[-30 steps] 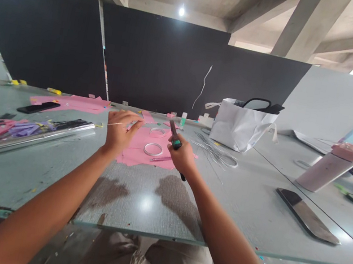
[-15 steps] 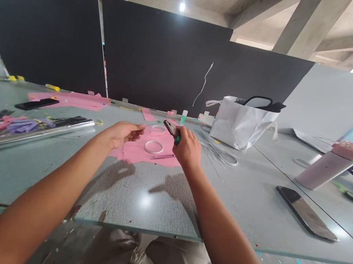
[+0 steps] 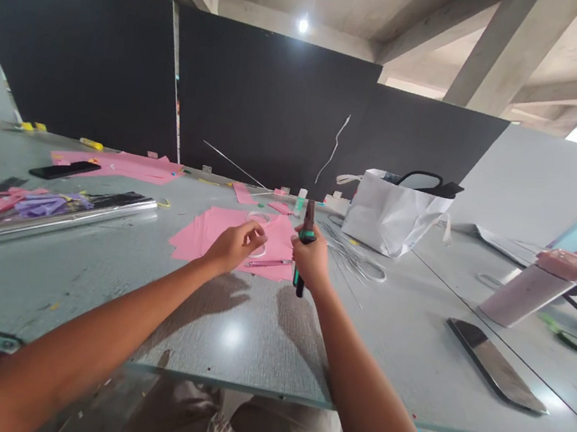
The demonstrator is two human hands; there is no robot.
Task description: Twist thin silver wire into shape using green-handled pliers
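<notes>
My right hand (image 3: 312,254) is wrapped around pliers (image 3: 305,238) with dark and green handles, their jaws pointing up. A thin wire (image 3: 233,164) slants in the air near the black panel; part of it runs toward the pliers' tip, but I cannot make out the contact. My left hand (image 3: 235,245) hovers over stacked pink paper (image 3: 202,227), its fingers loosely curled and apart, with nothing visible in them. Close to its fingertips lies a pale ring (image 3: 260,252), partly covered. Another ring (image 3: 258,216) lies farther back. A pink pen-like tool (image 3: 272,263) rests on the paper.
Loose wires (image 3: 357,254) lie right of the paper, before a white bag (image 3: 394,216). A glue stick (image 3: 300,202) stands behind the paper. A foil roll (image 3: 70,218) and dark phone (image 3: 65,169) lie left. A tumbler (image 3: 536,286) and another phone (image 3: 494,364) are on the right.
My left hand has moved right and toward me, away from its earlier pinch in front of the pliers. The pliers have turned from slanting left to upright. The slanting wire now shows above the table.
</notes>
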